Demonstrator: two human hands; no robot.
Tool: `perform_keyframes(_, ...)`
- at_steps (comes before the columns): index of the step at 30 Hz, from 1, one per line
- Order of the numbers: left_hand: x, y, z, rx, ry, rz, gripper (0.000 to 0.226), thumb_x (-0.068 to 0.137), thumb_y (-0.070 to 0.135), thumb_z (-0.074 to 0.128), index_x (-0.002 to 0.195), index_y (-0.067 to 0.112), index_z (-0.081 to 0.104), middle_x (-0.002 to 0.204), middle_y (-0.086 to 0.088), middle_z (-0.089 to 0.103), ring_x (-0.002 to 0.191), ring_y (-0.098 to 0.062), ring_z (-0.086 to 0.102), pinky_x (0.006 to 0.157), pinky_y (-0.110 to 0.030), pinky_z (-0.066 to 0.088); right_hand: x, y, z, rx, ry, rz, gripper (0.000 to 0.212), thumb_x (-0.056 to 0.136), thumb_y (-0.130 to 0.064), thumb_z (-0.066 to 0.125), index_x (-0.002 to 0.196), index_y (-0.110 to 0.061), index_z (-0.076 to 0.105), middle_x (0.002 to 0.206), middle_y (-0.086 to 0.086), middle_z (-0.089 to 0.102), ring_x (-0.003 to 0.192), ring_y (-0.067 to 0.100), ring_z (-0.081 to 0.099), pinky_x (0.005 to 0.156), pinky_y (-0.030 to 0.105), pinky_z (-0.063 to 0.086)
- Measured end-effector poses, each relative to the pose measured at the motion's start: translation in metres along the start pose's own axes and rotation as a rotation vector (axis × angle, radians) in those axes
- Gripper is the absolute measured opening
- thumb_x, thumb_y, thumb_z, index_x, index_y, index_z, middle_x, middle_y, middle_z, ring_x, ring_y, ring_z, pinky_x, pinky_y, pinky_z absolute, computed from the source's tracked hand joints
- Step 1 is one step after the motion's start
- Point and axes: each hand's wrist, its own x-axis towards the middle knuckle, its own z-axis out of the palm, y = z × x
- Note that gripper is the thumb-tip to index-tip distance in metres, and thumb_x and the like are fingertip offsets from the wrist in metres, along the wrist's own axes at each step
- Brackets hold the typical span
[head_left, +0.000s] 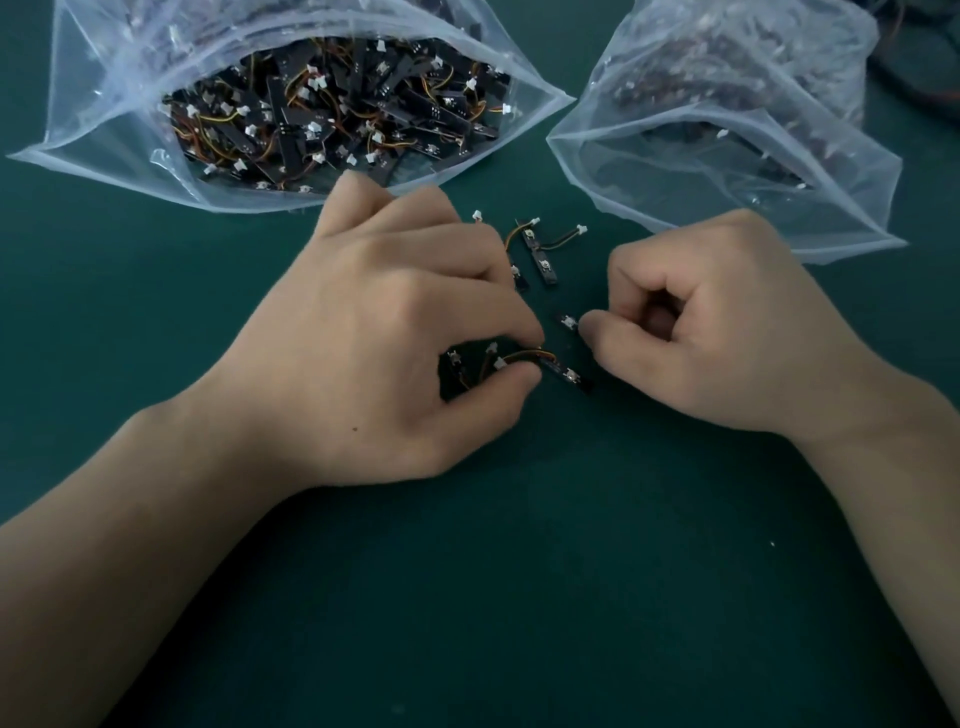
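Wired board (563, 371) pinched by left hand (374, 332); right hand (711, 322) curled beside.

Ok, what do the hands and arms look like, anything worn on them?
Both bare: no gloves, rings or watch on the left hand or right hand, and no sleeve shows on the left forearm or right forearm. The left hand has one small dark spot on its back.
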Motion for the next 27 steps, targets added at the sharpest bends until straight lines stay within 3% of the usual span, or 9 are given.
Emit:
perform_keyframes(3,-0.002,-0.008,0.002,0.081,-0.027,-0.005,0.014,0.088,0.039,0.072,0.092,0.028,0.079,0.094,0.011,0.067,0.093,-0.024,0.059,0.089,-0.044,0.026,0.0,-0.001,-0.002,0.089,0.051,-0.046,0.022,0.086,-0.029,0.071,0.068,-0.024,0.059,0.056,-0.01,0.051,0.056,0.019,0.052,0.053,0.021,0.033)
perform_keyframes(5,-0.004,-0.01,0.0,0.061,-0.029,-0.043,0.016,0.088,0.042,0.07,0.093,0.029,0.079,0.095,0.013,0.067,0.095,-0.022,0.057,0.09,-0.048,0.026,0.0,-0.004,-0.002,0.109,0.03,-0.116,0.005,0.084,-0.024,0.072,0.083,-0.021,0.068,0.071,-0.008,0.056,0.068,0.017,0.056,0.06,0.027,0.04)
perform_keyframes(7,-0.004,-0.008,0.001,0.064,-0.023,-0.065,0.015,0.087,0.043,0.07,0.09,0.03,0.078,0.094,0.014,0.067,0.095,-0.022,0.058,0.09,-0.047,0.024,0.0,-0.003,0.0,0.107,-0.005,-0.138,0.013,0.081,-0.021,0.072,0.094,-0.021,0.071,0.079,-0.008,0.056,0.075,0.017,0.057,0.064,0.033,0.043)
perform_keyframes(13,-0.002,-0.002,0.005,0.127,0.015,-0.098,0.02,0.091,0.048,0.069,0.085,0.031,0.077,0.088,0.013,0.066,0.093,-0.021,0.058,0.091,-0.044,0.022,-0.001,0.004,0.001,0.216,0.026,-0.068,0.022,0.082,-0.008,0.066,0.1,-0.02,0.069,0.071,-0.005,0.058,0.058,0.025,0.051,0.053,0.034,0.041)
perform_keyframes(16,-0.001,0.002,0.006,0.153,-0.011,-0.101,0.009,0.088,0.036,0.069,0.087,0.034,0.078,0.087,0.012,0.066,0.093,-0.021,0.056,0.089,-0.043,0.022,-0.001,0.005,0.004,0.261,0.034,-0.039,0.022,0.085,-0.007,0.063,0.101,-0.02,0.07,0.07,-0.003,0.062,0.051,0.025,0.052,0.05,0.036,0.042)
perform_keyframes(18,0.0,0.003,0.008,0.15,-0.01,-0.093,0.015,0.088,0.025,0.068,0.087,0.035,0.078,0.087,0.011,0.065,0.092,-0.021,0.056,0.089,-0.046,0.025,-0.001,0.005,0.005,0.27,0.038,-0.019,0.019,0.088,-0.007,0.062,0.1,-0.019,0.07,0.069,-0.002,0.064,0.051,0.026,0.056,0.05,0.037,0.043)
perform_keyframes(23,0.001,0.008,0.012,0.09,0.076,-0.071,0.034,0.091,0.005,0.069,0.095,0.037,0.081,0.1,0.011,0.065,0.093,-0.022,0.058,0.087,-0.046,0.027,0.001,0.003,0.004,0.261,0.056,-0.007,0.013,0.093,-0.013,0.062,0.096,-0.023,0.07,0.068,-0.004,0.064,0.055,0.023,0.06,0.05,0.027,0.043)
perform_keyframes(25,0.002,0.009,0.01,0.09,0.133,-0.1,0.027,0.094,0.01,0.068,0.101,0.033,0.078,0.103,0.011,0.066,0.094,-0.022,0.058,0.087,-0.044,0.025,0.001,0.003,0.004,0.248,0.058,-0.007,0.015,0.094,-0.012,0.062,0.095,-0.024,0.071,0.067,-0.005,0.063,0.057,0.021,0.058,0.051,0.019,0.04)
perform_keyframes(27,0.0,0.008,0.007,0.095,0.126,-0.116,0.006,0.094,0.028,0.067,0.095,0.03,0.073,0.101,0.011,0.065,0.096,-0.021,0.057,0.089,-0.041,0.023,0.001,0.003,0.004,0.237,0.063,-0.003,0.016,0.095,-0.011,0.061,0.094,-0.024,0.07,0.069,-0.007,0.062,0.058,0.017,0.057,0.053,0.014,0.037)
